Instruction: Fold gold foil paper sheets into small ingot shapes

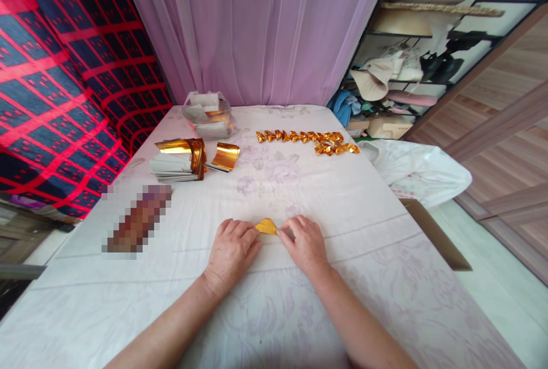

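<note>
A small folded piece of gold foil paper lies on the white floral tablecloth between my hands. My left hand rests palm down with its fingertips on the paper's left side. My right hand pinches the paper's right end with thumb and forefinger. Farther back, a row of several finished gold folded pieces lies across the cloth.
A stack of gold and white sheets and a curled gold sheet sit at the back left, behind them a clear bag of paper. A blurred-out object lies left. A white plastic bag hangs off the right edge.
</note>
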Demonstrator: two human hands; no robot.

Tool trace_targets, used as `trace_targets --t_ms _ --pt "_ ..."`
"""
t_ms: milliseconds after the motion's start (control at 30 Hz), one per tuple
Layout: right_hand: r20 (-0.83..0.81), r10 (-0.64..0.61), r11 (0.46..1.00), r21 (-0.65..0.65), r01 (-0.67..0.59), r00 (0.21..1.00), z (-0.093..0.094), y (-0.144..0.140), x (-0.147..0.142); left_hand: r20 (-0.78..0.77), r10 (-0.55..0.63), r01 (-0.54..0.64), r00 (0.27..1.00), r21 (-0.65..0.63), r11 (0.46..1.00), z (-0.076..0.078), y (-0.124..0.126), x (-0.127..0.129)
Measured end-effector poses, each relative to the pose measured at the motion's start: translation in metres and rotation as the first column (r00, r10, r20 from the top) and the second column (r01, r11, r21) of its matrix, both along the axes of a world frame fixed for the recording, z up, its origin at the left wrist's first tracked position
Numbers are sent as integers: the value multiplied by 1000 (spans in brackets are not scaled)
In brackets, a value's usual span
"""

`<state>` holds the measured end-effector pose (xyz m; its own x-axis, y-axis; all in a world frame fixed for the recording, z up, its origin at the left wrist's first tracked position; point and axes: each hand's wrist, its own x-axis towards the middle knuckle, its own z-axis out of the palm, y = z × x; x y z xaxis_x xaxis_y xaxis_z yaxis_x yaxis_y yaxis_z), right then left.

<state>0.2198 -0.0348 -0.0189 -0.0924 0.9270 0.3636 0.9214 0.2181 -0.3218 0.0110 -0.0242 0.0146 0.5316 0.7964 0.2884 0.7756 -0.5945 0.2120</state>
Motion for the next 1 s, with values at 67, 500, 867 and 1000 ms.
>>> trace_targets --t_ms 67,500,867,1000 --pt "6 -1 1000 12 1 1000 -1 -1 0 7 -2 2 1000 12 1000 -2 2 3" --pt "-27 -23 1000 8 23 999 0 -1 -2 -1 6 -6 1000 27 1000 -10 6 2" --pt "-98 32 999 -23 -35 995 4 -1 -1 -26 46 -46 999 0 999 -17 5 3" --pt "-122 83 996 -34 -88 989 6 -1 -1 -9 73 -73 997 -22 997 -13 3 8"
